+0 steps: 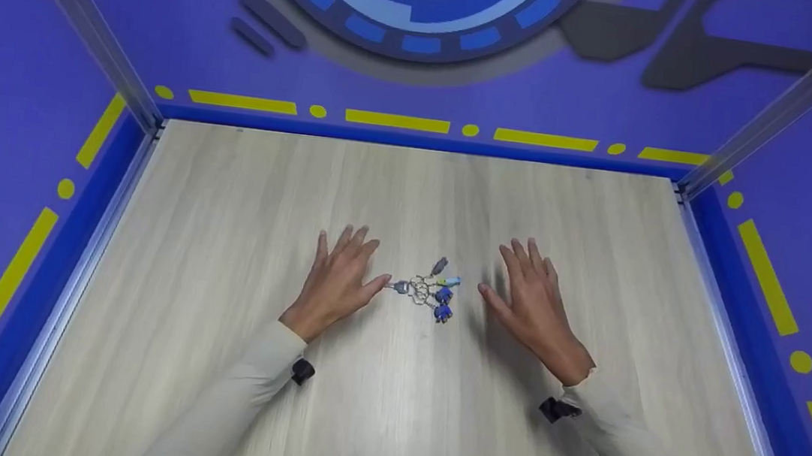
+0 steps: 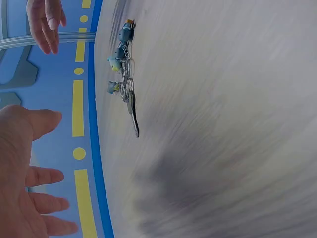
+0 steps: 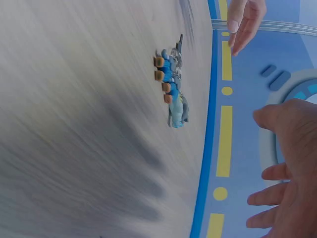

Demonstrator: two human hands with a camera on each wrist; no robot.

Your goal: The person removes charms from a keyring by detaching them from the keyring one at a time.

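I see a keychain (image 1: pixel 420 290) lying loose just below the frame's centre — its key (image 1: pixel 400 286) pointing left, silvery rings (image 1: pixel 419 284) linked behind it, and charms fanned right: grey (image 1: pixel 440 265) uppermost, then light blue (image 1: pixel 450 282), two dark-blue figures (image 1: pixel 442 313) lowest.

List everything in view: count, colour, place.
table: 1, pale wood grain, under everything else listed on it
wall panels: 3, blue-purple, back, left and right
yellow dashes and dots: many, yellow, low on the panels
round graphic: 1, blues and grey, back panel, cut off at top
corner posts: 2, metallic grey, back left and back right
key: 1, grey, mid-table, left end of the bunch
rings: several, silver, linked, exact count unclear
charms: 4, right part of the bunch; grey, light blue, two blue
wrist devices: 2, black, one per wrist
sleeves: 2, off-white, both forearms
left hand: 1, bare, left of bunch
right hand: 1, bare, right of bunch
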